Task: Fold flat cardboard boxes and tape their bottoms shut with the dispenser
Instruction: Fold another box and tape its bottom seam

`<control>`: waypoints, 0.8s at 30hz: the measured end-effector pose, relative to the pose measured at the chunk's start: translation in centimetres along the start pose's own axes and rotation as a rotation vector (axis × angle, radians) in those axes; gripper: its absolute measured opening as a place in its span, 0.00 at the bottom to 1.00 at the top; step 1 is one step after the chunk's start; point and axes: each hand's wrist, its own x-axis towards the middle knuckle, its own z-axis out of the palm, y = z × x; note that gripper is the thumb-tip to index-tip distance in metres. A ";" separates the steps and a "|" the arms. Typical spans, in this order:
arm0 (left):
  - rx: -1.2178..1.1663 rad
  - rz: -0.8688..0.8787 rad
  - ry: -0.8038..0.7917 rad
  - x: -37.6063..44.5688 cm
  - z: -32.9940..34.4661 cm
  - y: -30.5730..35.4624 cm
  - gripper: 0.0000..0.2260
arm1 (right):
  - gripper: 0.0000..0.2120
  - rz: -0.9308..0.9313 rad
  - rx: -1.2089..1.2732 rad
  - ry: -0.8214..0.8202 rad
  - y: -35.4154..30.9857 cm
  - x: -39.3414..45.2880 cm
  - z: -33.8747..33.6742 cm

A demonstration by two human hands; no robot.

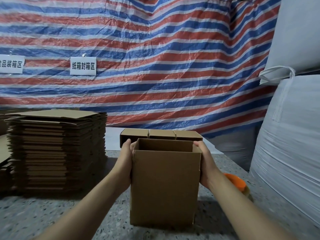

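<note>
An erected brown cardboard box [164, 186] stands upright on the speckled table [52, 219], its top open toward me. My left hand [125, 163] presses against the box's left side and my right hand [205, 165] against its right side, fingers reaching along the walls. The box's bottom is hidden. An orange tape dispenser [238, 183] lies on the table just right of my right forearm, partly hidden by it. A tall stack of flat cardboard boxes [57, 153] sits at the left.
Three folded boxes [161, 135] stand in a row right behind the held box. Large white sacks [290, 135] crowd the right side. A striped red, white and blue tarp [138, 58] with two paper signs hangs behind the table.
</note>
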 end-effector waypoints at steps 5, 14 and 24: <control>0.009 0.033 0.055 0.0 0.8 -0.7 0.28 | 0.28 -0.017 0.102 0.027 0.1 0.6 -0.3; -0.007 -0.008 0.076 0.3 0.6 -1.3 0.29 | 0.30 -0.006 0.121 0.053 2.3 0.7 -0.8; 0.026 0.069 0.059 0.4 0.8 -2.2 0.22 | 0.31 -0.065 0.159 0.075 3.7 1.3 -1.2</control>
